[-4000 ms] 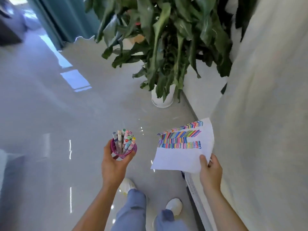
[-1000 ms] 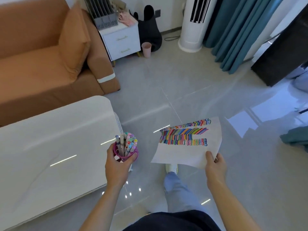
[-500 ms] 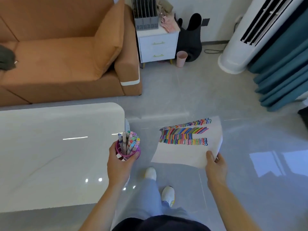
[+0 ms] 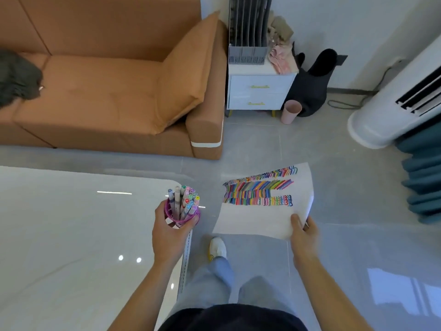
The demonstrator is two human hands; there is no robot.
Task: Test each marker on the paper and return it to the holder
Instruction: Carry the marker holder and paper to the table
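My left hand (image 4: 168,237) grips a purple mesh holder (image 4: 172,214) packed with several capped markers (image 4: 187,199), held upright over the right edge of a glossy white table (image 4: 71,235). My right hand (image 4: 304,234) pinches the lower right corner of a white sheet of paper (image 4: 257,223), held in the air over the floor. Three rows of many-coloured marker strokes (image 4: 259,189) fill the paper's upper half; its lower half is blank.
An orange sofa (image 4: 107,91) stands behind the table. A white bedside cabinet (image 4: 259,94), a pink cup (image 4: 290,112) and a black bag (image 4: 310,91) sit at the back. A white tower fan (image 4: 386,111) and teal curtain (image 4: 424,173) are at the right. My legs show below.
The view has swung left from a potted plant to the sofa and table. Both hands keep the same hold on the holder and the paper, and the holder now hangs over the table's edge.
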